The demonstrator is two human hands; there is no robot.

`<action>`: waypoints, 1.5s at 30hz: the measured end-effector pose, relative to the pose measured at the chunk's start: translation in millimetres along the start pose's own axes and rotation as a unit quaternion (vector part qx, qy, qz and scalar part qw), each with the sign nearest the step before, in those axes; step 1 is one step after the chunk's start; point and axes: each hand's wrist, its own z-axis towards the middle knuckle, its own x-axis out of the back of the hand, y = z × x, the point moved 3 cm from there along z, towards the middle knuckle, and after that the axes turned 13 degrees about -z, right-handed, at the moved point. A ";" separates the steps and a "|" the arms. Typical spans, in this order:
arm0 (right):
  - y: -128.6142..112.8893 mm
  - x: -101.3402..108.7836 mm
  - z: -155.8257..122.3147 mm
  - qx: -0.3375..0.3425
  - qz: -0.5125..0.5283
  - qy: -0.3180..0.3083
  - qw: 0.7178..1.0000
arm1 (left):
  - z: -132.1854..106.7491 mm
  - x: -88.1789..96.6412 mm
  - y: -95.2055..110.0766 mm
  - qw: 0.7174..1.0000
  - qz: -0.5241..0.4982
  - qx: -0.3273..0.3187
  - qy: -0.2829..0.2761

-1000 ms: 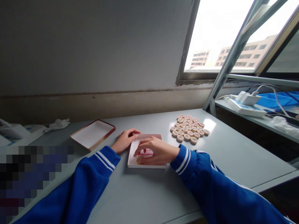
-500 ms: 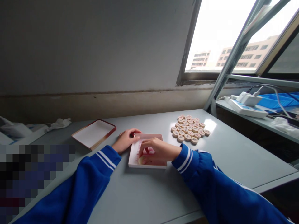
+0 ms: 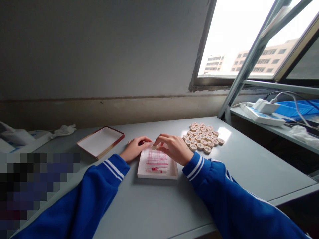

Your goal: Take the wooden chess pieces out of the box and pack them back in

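Observation:
A shallow white box (image 3: 142, 167) lies on the grey table (image 3: 159, 205) in front of me, with a folded sheet printed in red lines (image 3: 157, 159) inside it. My left hand (image 3: 134, 147) rests at the box's far left corner, fingers curled against its rim. My right hand (image 3: 171, 147) hovers over the far end of the box and pinches a small round wooden game piece (image 3: 154, 147) between thumb and fingertips. To the right sits a cluster of several round wooden game pieces (image 3: 201, 137).
A red-edged box lid (image 3: 101, 141) lies upside down to the left. A white cloth (image 3: 63, 130) and boxes sit at the far left. On the right, a shelf carries a power strip with a charger (image 3: 261, 109) and a blue tray (image 3: 296, 108).
My right hand has lifted from the near end of the box to its far end with the wooden piece, uncovering the red-lined sheet. The left hand stayed put.

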 end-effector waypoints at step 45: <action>-15.4 -18.7 2.4 -0.049 -0.154 -0.093 0.982 | -4.0 -1.1 5.3 0.999 0.032 -0.004 0.019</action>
